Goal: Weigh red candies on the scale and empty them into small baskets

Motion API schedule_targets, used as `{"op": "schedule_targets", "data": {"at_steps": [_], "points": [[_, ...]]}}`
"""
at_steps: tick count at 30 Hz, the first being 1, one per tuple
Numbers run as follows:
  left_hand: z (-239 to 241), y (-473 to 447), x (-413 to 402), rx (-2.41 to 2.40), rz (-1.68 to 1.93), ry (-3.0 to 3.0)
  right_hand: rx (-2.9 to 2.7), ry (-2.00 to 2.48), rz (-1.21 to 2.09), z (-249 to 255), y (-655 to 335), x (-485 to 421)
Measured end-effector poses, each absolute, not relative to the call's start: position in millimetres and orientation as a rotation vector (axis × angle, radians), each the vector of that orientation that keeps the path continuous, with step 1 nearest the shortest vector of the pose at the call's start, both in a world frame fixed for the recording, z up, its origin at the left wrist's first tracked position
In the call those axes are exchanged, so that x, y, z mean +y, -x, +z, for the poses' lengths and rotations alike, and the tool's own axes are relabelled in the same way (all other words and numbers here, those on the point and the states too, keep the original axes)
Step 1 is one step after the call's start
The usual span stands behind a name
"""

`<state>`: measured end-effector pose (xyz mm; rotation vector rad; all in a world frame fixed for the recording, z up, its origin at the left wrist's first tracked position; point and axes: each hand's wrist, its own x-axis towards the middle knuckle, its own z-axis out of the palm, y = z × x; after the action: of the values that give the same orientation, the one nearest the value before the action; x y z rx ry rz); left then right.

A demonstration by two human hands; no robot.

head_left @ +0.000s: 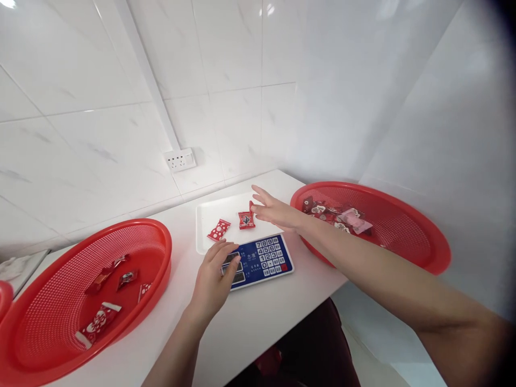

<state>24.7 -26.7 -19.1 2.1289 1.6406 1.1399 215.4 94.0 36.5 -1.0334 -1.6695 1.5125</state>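
My left hand (215, 271) is over the display end of a digital weighing scale (252, 263) with a blue keypad panel. Its thumb and fingers are apart and hold nothing. Above the scale's white tray (203, 215), my right hand (277, 210) reaches with fingers stretched and spread. A small red wrapped packet, partly hidden, shows right at its fingertips; I cannot tell whether they touch it. Just left of that hand, a red packet with a black print (246, 220) lies on the tray. A red packet with white dots (219, 230) lies nearer the tray's front left.
At the right stands a red mesh basket (403, 244) with many wrapped packets. Another red basket (48, 301), holding several packets, is at the left, with part of one more at the left edge. The white table (250, 328) meets a tiled wall with a socket (180, 159).
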Motion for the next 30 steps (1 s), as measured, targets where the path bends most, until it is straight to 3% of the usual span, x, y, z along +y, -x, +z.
{"op": "schedule_targets", "data": {"at_steps": [4,9,17,22,30], "points": [[-22,-10,-36,1.725,1.137,-2.126,-1.761,1.200,1.284,47,-254,95],[-27,17,-57,1.917,1.078,-1.999,-2.139,1.686,0.767,40,-354,93],[-33,20,-53,1.937,0.937,-1.858,-2.404,2.351,0.959,-13,-421,63],[-32,-2,-51,1.783,0.978,-1.865,-2.367,2.289,0.819,-24,-412,63],[-33,12,-55,1.857,0.872,-1.773,-2.342,1.951,0.782,5,-425,81]]}}
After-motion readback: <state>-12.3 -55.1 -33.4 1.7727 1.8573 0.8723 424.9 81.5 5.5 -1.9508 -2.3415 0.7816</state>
